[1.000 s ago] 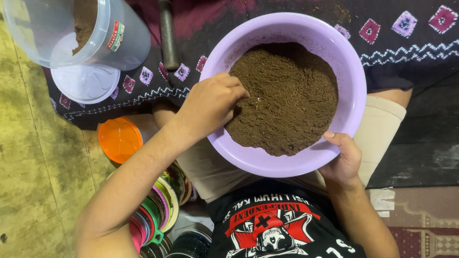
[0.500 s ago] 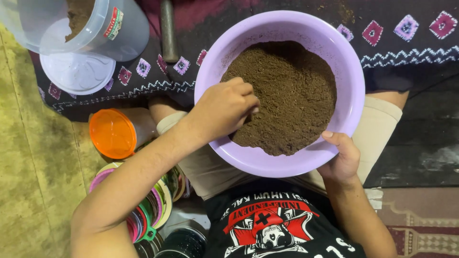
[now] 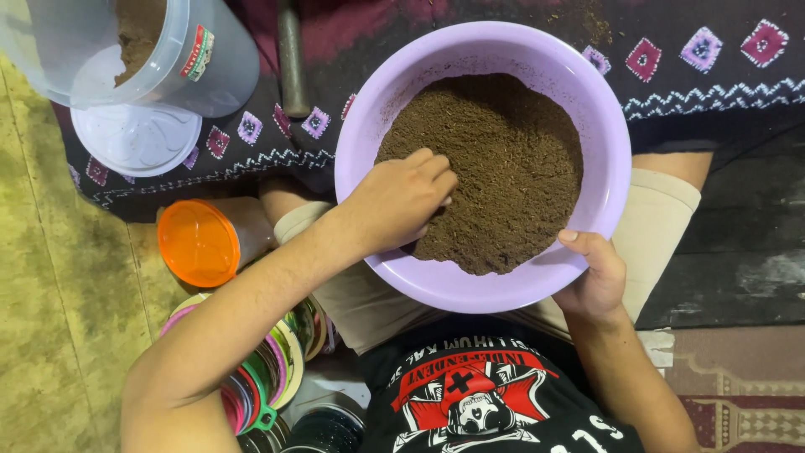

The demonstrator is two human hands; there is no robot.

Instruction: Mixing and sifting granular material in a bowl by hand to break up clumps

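A lilac plastic bowl (image 3: 381,109) rests tilted on my lap, heaped with dark brown powder (image 3: 503,159). My left hand (image 3: 398,201) is inside the bowl at its left side, fingers curled and dug into the powder. My right hand (image 3: 595,281) grips the bowl's near right rim, thumb over the edge. Whether the left hand has powder scooped in it is hidden by its own fingers.
A clear plastic jar (image 3: 168,50) with some brown powder lies at the top left beside its white lid (image 3: 138,138). An orange lid (image 3: 197,243) and a stack of coloured lids (image 3: 268,377) sit left of my knee. A dark patterned cloth (image 3: 688,75) lies beneath the bowl.
My left hand has slid down and toward me through the powder. The view has shifted, so the jar and lids sit a little lower in frame. The right hand keeps its hold.
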